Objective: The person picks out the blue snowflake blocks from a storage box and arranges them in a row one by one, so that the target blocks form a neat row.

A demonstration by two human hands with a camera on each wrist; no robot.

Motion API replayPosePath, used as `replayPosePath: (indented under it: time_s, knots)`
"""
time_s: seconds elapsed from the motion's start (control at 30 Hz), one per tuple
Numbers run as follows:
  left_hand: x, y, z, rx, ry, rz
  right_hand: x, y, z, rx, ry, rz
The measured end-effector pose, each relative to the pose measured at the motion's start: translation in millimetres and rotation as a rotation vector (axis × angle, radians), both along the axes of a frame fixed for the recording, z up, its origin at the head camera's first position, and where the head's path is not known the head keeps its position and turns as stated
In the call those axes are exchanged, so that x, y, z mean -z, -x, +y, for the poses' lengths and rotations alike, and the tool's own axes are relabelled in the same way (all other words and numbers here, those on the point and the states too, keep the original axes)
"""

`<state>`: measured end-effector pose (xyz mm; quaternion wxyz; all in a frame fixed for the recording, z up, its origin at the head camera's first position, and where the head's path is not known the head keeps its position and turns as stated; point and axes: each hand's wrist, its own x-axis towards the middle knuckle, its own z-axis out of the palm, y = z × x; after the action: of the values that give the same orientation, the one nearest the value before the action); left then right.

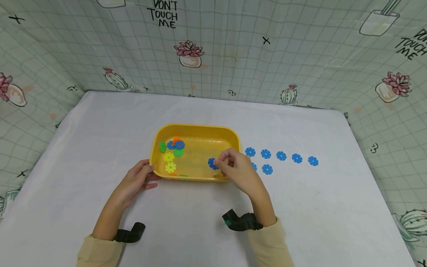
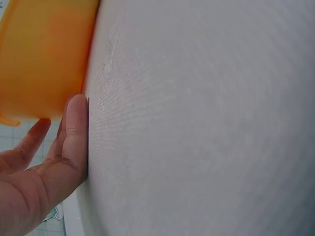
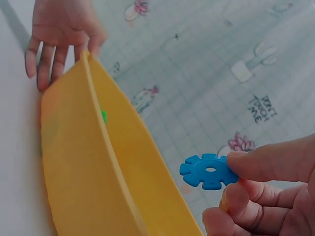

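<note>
- Yellow tray [image 1: 197, 142]: the near wall hides most of an orange piece [image 1: 172, 175] and a green piece [image 1: 183, 175].
- Blue disc [image 3: 198, 173]: pinched by the right hand [image 1: 241, 173] over the tray's right end, its edge covered.
- Left hand [image 1: 136, 178]: fingers extended, touching the tray's left end.
- Second blue disc [image 1: 254, 166]: on the white cloth [image 1: 186, 226], mostly hidden behind the right hand.

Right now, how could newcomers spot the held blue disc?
Find the yellow tray on the white table. Over its right half, the right hand pinches a notched blue disc. The other blue discs lie in the tray or on the table; this one is held.
</note>
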<state>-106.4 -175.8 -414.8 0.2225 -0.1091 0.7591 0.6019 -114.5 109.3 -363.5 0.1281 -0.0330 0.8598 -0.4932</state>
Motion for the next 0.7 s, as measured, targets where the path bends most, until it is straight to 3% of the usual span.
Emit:
replayPosePath:
  time_s: [0.37,0.7]
  knots:
    - [0.8,-0.6,0.0,0.004,0.0,0.006,6.5,-9.2,36.4,0.15,0.025,-0.028]
    - [0.0,-0.1,-1.2,0.011,-0.009,0.013,16.8,-18.9,71.4,0.28,-0.039,-0.035]
